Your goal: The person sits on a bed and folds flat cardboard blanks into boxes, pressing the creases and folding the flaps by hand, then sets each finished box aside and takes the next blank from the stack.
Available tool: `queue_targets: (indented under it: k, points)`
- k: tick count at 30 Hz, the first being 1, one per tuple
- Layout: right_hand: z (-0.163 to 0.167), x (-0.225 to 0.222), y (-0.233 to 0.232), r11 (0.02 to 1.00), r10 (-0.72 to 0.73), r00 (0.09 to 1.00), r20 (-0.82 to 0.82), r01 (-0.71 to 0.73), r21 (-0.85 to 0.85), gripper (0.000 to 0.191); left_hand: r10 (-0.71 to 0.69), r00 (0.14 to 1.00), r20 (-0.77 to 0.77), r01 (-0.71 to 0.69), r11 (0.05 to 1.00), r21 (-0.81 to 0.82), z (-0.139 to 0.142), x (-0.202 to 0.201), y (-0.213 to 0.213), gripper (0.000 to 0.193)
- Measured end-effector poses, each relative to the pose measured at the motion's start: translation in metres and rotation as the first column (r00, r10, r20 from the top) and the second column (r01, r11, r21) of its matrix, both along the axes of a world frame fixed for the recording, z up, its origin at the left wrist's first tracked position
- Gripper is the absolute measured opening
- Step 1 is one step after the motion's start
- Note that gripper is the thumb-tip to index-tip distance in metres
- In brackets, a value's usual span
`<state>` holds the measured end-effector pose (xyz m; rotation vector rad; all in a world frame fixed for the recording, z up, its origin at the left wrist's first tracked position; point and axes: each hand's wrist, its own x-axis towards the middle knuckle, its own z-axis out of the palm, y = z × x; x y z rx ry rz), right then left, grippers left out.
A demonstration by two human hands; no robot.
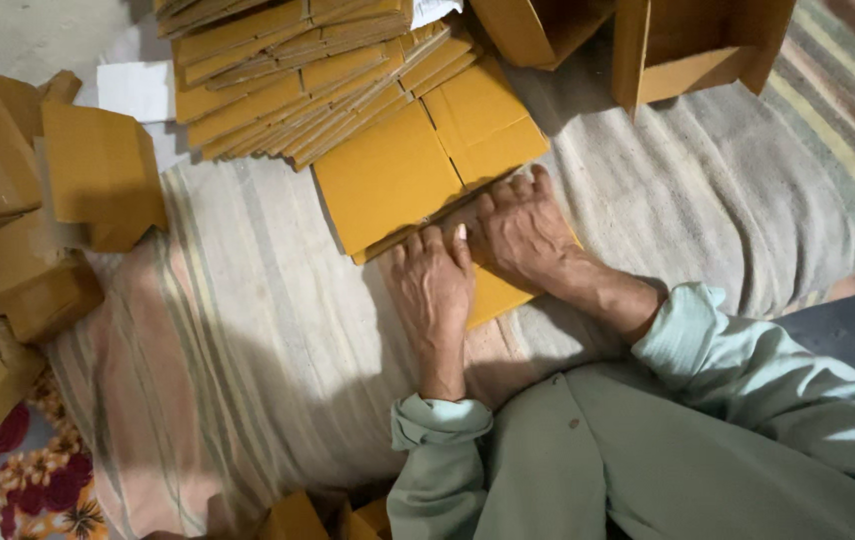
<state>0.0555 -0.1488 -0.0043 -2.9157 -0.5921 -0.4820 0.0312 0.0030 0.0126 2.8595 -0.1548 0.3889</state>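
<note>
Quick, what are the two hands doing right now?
Left hand: open, flat, pressing on the cardboard sheet.
Right hand: open, flat, pressing on the same sheet.

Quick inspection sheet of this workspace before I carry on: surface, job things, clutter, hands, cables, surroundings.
Surface: striped cloth, wrinkled.
Job's things: flat yellow cardboard blank under both hands.
Clutter: fanned stack of flat blanks; folded boxes at left; open boxes at top right.
Hands: left hand and right hand press palm-down on the blank, fingers spread.
Cables: nothing seen.
Surroundings: floral fabric at lower left; white paper.
</note>
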Motion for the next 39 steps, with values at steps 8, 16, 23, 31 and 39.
queue_targets:
  k: [8,16,23,31,39]
  points:
    - [-0.007,0.0,-0.009,0.993,-0.118,0.991,-0.065,0.119,0.009,0.043,-0.018,0.995,0.103,0.017,1.0,0.015,-0.002,-0.003,0.007,0.029]
    - [-0.005,-0.015,-0.001,0.997,-0.052,0.992,-0.115,0.057,0.048,0.061,-0.001,1.0,0.004,0.001,1.0,-0.018,-0.014,-0.016,-0.005,0.05]
    - [-0.005,-0.012,-0.033,0.975,-0.207,0.971,-0.118,0.215,0.057,0.057,0.016,1.0,0.02,-0.013,0.989,-0.144,-0.024,-0.02,0.02,0.051]
    - [-0.014,-0.027,0.0,0.997,-0.078,0.992,-0.103,0.079,0.002,0.064,0.028,0.993,-0.111,-0.016,0.994,0.107,-0.013,-0.026,-0.014,0.051]
    - [-0.01,-0.03,-0.043,0.977,-0.203,0.978,-0.041,0.205,0.054,0.061,0.157,0.971,-0.183,-0.151,0.988,0.046,-0.007,-0.039,0.024,0.055]
